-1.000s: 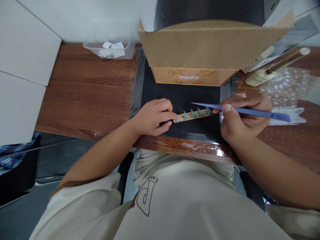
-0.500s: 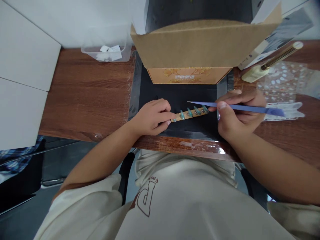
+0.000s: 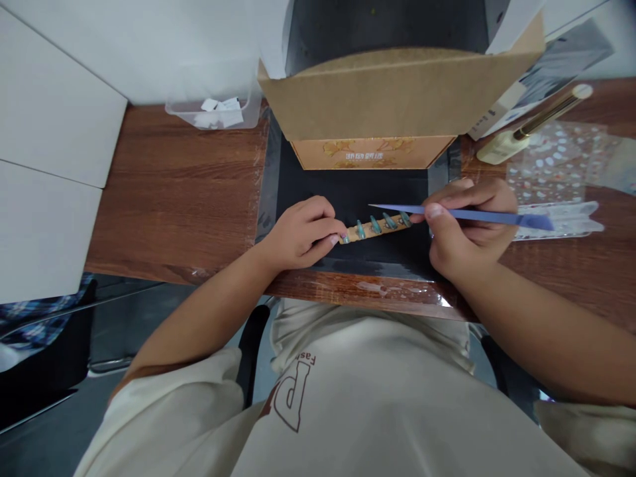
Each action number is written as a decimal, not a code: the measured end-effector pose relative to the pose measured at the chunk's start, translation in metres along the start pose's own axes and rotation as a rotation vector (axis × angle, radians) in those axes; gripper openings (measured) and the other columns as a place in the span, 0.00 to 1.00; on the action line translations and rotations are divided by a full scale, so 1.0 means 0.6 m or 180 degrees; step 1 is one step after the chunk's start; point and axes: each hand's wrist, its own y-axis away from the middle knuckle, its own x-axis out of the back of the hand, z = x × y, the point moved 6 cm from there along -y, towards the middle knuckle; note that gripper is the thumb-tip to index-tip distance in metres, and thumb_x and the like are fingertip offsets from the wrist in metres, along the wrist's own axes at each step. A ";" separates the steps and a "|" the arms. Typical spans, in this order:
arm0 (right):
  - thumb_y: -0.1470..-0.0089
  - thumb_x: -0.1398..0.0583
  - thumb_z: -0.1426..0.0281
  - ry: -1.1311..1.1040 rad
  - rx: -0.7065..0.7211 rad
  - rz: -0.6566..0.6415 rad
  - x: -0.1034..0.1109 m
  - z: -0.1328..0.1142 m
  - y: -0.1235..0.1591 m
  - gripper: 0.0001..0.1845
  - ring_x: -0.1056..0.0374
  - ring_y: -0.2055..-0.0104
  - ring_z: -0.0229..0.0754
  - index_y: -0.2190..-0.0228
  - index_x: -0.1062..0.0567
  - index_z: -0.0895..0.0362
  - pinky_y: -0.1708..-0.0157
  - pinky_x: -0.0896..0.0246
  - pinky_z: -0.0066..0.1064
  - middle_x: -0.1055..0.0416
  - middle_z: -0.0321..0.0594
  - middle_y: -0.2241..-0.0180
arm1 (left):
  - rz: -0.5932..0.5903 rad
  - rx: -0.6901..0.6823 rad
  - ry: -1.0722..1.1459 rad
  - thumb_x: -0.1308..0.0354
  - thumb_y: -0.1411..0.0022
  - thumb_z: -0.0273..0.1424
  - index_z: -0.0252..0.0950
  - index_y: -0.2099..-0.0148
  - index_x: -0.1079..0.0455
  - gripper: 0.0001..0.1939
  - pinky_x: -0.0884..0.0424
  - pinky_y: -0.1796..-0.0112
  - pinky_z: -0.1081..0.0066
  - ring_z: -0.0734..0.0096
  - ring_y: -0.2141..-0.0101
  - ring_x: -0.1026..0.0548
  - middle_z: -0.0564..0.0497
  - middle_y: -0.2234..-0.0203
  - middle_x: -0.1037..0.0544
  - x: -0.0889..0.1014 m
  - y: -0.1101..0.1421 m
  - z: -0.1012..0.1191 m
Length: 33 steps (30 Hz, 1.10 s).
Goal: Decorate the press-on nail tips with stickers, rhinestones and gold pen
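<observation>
My left hand (image 3: 303, 233) has its thumb and index finger closed on the left end of a narrow tan strip (image 3: 354, 235). Several long teal false nails (image 3: 376, 224) stand in a row across that strip, with small shiny bits between them. My right hand (image 3: 470, 225) grips pointed blue-purple tweezers (image 3: 489, 216), held nearly level, their fine tip pointing left above the strip. A fingertip of this hand is at the strip's right end; whether it presses on it I cannot tell. Beneath both hands lies a black mat (image 3: 328, 185).
A large open cardboard box (image 3: 397, 99) stands behind the mat, over a gold printed box (image 3: 368, 154). At the back left is a clear tray (image 3: 248, 114) with white scraps. To the right lie a bottle with a gold cap (image 3: 504, 146), sticker sheets (image 3: 541, 169) and clear plastic pieces (image 3: 581, 218).
The view has shifted slightly. Both hands keep their grips, and the strip and tweezers stay in nearly the same place.
</observation>
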 end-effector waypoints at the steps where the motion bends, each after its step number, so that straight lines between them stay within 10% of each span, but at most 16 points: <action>1: 0.47 0.34 0.74 -0.0036 0.0001 0.0006 0.000 0.000 0.000 0.09 0.30 0.75 0.34 0.71 0.31 0.56 0.74 0.40 0.30 0.27 0.31 0.77 | -0.0009 0.0047 0.0042 0.49 0.32 0.31 0.38 0.57 0.28 0.08 0.31 0.65 0.69 0.70 0.67 0.30 0.48 0.67 0.29 -0.001 0.000 -0.001; 33: 0.46 0.34 0.74 -0.0318 -0.0125 0.0076 -0.004 0.004 -0.005 0.09 0.30 0.77 0.35 0.71 0.30 0.55 0.77 0.41 0.29 0.26 0.32 0.77 | -0.0027 0.0115 0.0081 0.53 0.30 0.33 0.40 0.57 0.29 0.11 0.33 0.63 0.65 0.67 0.65 0.32 0.48 0.67 0.31 -0.004 0.000 -0.007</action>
